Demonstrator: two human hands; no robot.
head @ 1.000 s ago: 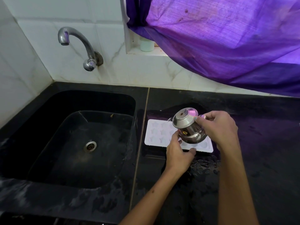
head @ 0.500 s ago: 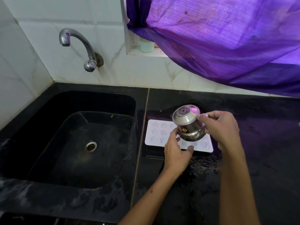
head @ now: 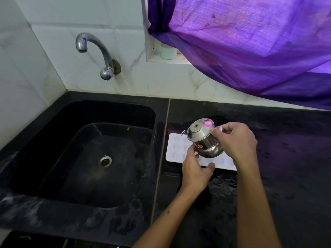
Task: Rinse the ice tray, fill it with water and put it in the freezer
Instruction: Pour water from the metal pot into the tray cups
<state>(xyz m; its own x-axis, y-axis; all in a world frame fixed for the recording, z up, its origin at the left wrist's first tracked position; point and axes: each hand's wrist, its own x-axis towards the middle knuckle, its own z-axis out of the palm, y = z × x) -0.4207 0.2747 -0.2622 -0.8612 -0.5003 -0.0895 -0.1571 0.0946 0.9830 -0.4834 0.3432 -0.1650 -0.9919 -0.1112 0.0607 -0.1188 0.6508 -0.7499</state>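
Two hands over the counter. Right hand (head: 236, 140) grips one small steel pot (head: 204, 140), fingers curled round its far side, pot tilted with its mouth toward the left end of the tray. Left hand (head: 195, 169) holds the near edge of the one white ice tray (head: 174, 149), thumb on the front rim, fingers curled onto the top. Tray lies flat on the black countertop (head: 286, 176), just right of the sink, star-shaped cells visible; exact cell count can't be told, hands and pot cover part. One black sink (head: 53, 149) with one drain (head: 104, 161). One chrome tap (head: 100, 52) on the white tiled wall, no water running. One purple curtain (head: 250, 47) top right, one pale jar (head: 168, 53) on the ledge beneath it. Wet patches on the counter near the tray.
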